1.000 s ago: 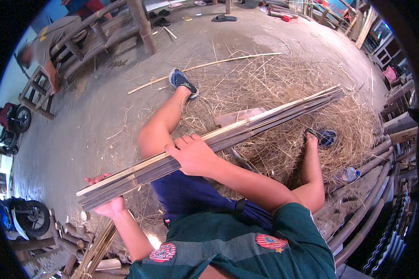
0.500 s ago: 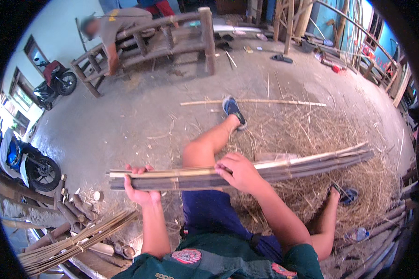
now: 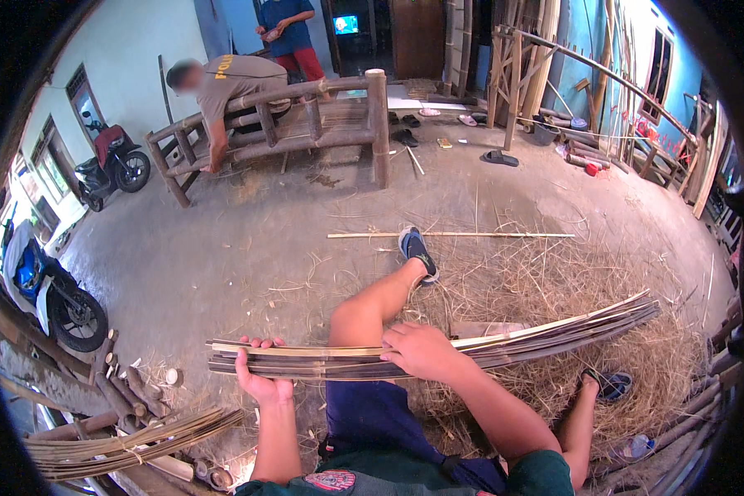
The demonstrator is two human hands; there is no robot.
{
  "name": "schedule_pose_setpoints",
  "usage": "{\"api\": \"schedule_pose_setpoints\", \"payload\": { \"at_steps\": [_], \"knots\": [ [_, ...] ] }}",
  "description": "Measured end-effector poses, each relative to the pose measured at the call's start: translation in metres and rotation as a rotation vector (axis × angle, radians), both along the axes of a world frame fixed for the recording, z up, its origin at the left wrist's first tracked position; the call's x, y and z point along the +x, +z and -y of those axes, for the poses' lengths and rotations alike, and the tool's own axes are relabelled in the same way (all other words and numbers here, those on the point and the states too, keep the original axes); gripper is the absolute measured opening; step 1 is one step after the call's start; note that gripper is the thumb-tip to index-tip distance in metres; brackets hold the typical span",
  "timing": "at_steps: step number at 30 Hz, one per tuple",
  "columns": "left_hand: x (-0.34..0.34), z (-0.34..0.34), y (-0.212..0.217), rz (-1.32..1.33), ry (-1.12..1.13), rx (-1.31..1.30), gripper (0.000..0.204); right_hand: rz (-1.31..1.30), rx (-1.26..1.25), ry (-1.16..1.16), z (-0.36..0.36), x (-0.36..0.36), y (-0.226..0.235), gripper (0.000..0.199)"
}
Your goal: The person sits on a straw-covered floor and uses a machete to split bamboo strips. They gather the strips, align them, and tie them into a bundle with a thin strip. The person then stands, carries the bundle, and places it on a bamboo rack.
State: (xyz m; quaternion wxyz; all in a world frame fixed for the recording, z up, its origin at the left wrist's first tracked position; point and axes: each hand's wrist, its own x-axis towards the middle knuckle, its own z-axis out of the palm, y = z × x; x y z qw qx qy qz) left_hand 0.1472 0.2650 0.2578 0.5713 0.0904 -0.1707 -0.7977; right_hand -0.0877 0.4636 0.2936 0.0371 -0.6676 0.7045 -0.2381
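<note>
Both hands gripping bundle of split bamboo strips (image 3: 438, 347): left hand (image 3: 260, 376) clasping butt end, right hand (image 3: 422, 351) clamping middle. Bundle gathered, untied; tied bundle (image 3: 124, 442) lying nearby.

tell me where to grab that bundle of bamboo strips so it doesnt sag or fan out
Probably as shown: the bundle of bamboo strips is long, thin and bowed, lying level across the lap. The left hand cups its squared near end from below, fingers wrapped over; the right hand presses from above near the middle. The far tips splay, so avoid gripping there.
</note>
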Motion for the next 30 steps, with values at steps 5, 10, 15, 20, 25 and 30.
{"api": "schedule_pose_setpoints", "payload": {
  "at_steps": [5, 10, 15, 20, 25, 30],
  "knots": [
    [-0.008, 0.006, 0.007, -0.006, -0.019, -0.060, 0.024, 0.160, -0.196, -0.049, -0.004, 0.004, -0.011, 0.020],
    [-0.012, 0.004, 0.016, -0.011, 0.009, 0.015, 0.024, 0.110, -0.202, -0.070, -0.005, 0.002, -0.008, 0.018],
    [-0.013, 0.002, 0.026, -0.030, 0.018, -0.007, 0.022, 0.317, -0.198, -0.051, 0.009, -0.011, 0.000, 0.018],
    [-0.012, 0.006, 0.027, -0.028, -0.003, -0.047, 0.015, 0.221, -0.287, -0.085, 0.010, -0.013, -0.001, 0.018],
    [-0.012, 0.019, 0.026, -0.086, -0.115, -0.068, 0.014, 0.164, -0.534, -0.406, -0.029, -0.015, -0.016, 0.022],
    [-0.027, 0.041, 0.032, 0.226, 0.016, 0.126, 0.020, 0.420, -1.049, -1.226, -0.134, -0.049, -0.083, 0.022]
  ]
}}
